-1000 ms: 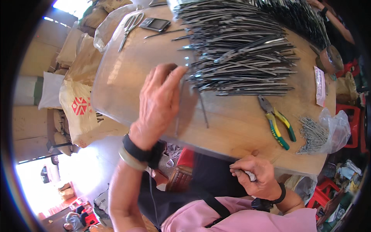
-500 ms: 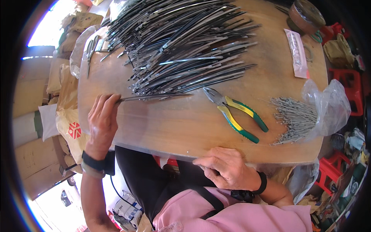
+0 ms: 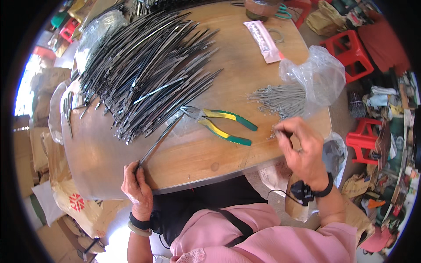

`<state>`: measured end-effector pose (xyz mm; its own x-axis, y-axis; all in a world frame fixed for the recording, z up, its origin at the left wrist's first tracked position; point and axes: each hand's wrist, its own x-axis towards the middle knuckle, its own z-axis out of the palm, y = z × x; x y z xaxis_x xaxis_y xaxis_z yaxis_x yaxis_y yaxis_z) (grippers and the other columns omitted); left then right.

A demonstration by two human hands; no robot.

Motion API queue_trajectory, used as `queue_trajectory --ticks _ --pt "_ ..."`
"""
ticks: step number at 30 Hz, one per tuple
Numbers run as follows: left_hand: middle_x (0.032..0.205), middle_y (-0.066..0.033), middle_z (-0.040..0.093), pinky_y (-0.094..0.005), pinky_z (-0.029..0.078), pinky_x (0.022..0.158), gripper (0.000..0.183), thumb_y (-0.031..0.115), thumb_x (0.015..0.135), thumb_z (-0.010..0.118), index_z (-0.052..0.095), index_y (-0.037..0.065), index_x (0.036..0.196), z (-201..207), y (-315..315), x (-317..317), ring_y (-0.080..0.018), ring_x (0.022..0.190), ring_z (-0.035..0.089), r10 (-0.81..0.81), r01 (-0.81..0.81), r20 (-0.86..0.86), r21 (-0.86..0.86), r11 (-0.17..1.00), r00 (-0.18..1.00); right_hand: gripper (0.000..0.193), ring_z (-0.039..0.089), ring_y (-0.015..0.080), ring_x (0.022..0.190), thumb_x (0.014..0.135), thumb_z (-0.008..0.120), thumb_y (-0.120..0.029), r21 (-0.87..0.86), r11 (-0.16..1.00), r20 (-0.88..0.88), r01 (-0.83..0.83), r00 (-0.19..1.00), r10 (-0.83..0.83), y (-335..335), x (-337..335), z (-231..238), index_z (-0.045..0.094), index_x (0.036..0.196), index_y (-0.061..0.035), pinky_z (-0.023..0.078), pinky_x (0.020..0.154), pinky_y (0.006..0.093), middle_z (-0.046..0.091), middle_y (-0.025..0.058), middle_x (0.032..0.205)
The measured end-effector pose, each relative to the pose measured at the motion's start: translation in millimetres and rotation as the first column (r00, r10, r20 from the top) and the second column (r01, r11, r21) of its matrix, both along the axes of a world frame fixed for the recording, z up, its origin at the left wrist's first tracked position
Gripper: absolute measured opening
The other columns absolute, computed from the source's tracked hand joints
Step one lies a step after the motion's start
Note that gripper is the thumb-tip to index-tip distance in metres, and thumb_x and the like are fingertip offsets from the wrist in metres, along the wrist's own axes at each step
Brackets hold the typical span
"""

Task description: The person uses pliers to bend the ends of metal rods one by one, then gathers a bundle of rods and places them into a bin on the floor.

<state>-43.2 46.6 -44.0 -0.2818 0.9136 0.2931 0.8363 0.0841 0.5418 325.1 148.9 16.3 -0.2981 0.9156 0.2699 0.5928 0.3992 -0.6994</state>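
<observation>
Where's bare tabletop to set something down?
Bare patches: between the pliers and the near table edge, and between the dark strip pile and pink packet. Crowded: upper left under the pile; right side around the wires and plastic bag.

Lit white from upper left, crowded with red stools point(image 3: 357, 140) at right, cartons point(image 3: 24, 151) and sacks point(image 3: 72, 212) at left

Long black metal strips point(image 3: 144, 72) shine; a crinkly clear plastic bag point(image 3: 319, 78) crosses the smooth brown wooden table's point(image 3: 239, 55) right edge.
</observation>
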Motion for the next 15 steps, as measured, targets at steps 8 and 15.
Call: queue_trajectory --ticks 8,15 --pt "0.08 -0.0164 0.057 -0.0366 0.048 0.063 0.015 -0.005 0.086 0.058 0.062 -0.001 0.101 -1 -4 -8 -0.0327 0.067 0.058 -0.132 0.128 0.025 0.115 0.985 0.991 0.01 0.062 0.0356 0.078 0.08 0.062 0.0 0.231 0.963 0.283 -0.141 0.956 0.073 60 -48 -16 0.064 0.09 -0.0018 0.051 0.065 0.0414 0.059 0.0142 0.087" --pt "0.077 -0.0177 0.055 -0.0416 0.044 0.06 0.018 -0.006 0.083 0.059 0.063 -0.004 0.1 2 -9 -12 -0.0353 0.067 0.055 -0.221 0.213 0.039 0.151 0.965 0.974 0.006 0.055 0.0302 0.075 0.076 0.06 -0.006 0.27 0.887 0.683 -0.376 0.724 0.099 77 -58 -21 0.054 0.074 -0.0042 0.045 0.066 0.039 0.05 0.0113 0.083"
